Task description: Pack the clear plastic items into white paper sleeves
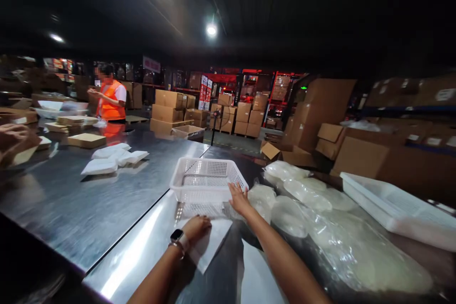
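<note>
My left hand [197, 229], with a watch on its wrist, is over a flat white sheet [205, 252] on the metal table. Its fingers are curled down against the sheet, their tips partly hidden. My right hand [240, 198] is open, fingers apart, touching the near right corner of a white perforated plastic basket [203, 194]. No contents show in the basket. Beneath my right forearm lies another white sheet [254, 270]. Clear plastic bags of round, pale lid-like pieces [290, 216] lie right of my right hand.
White packets [114, 157] and flat cardboard boxes [86, 140] lie on the left table [117, 209]. Another person's hands [16, 145] are at the left edge. A person in an orange vest [112, 99] stands behind. A white tray [395, 209] and cartons [359, 156] are at right.
</note>
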Demonstrator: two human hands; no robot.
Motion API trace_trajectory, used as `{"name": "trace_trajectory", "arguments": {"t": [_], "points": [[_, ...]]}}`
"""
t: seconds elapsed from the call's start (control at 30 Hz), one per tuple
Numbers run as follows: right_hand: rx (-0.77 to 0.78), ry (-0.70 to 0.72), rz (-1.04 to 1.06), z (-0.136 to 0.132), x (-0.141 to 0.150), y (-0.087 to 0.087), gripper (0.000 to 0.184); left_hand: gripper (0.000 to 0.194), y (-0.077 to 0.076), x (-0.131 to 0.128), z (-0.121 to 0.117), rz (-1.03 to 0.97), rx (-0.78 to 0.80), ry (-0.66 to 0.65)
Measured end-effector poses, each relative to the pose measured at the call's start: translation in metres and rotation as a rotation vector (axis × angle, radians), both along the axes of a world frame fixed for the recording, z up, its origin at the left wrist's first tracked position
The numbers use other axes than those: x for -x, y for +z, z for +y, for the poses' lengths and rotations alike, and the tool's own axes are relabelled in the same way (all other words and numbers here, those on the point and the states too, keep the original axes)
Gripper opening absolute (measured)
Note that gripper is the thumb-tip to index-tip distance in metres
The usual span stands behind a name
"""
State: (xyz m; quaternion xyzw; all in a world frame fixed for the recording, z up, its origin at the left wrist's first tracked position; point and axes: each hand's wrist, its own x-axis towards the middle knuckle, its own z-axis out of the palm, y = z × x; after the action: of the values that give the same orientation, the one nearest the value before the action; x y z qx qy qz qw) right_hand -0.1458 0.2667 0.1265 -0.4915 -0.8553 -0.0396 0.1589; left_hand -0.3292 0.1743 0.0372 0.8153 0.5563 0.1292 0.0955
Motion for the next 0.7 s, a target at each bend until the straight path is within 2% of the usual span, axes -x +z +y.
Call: {"name": "trace_trajectory", "arguments": {"t": [0.17,0.3,0.4,0.5,0.63,0.7], "points": [[-0.036,-0.042,0.048,0.03,0.012,-0.021,0.033,0.026,-0.006,0.005,0.004,-0.011,0.028,0.02],[-0.076,-0.088,0.128,0.037,0.018,-0.019,0.032,0.035,-0.01,0.006,0.011,-0.011,0.039,0.126],[-0.098,-0.108,0.174,0.037,0.022,-0.007,0.032,0.041,-0.014,0.004,0.013,0.002,0.04,0.199],[-0.125,-0.115,0.201,0.032,0.027,0.013,0.036,0.049,-0.018,0.0,0.014,0.01,0.024,0.276],[-0.158,-0.104,0.203,0.013,0.034,0.041,0.037,0.054,-0.022,-0.005,0.016,0.022,0.023,0.384],[-0.16,-0.086,0.19,-0.001,0.039,0.047,0.036,0.053,-0.023,-0.006,0.017,0.031,0.036,0.43]]}}
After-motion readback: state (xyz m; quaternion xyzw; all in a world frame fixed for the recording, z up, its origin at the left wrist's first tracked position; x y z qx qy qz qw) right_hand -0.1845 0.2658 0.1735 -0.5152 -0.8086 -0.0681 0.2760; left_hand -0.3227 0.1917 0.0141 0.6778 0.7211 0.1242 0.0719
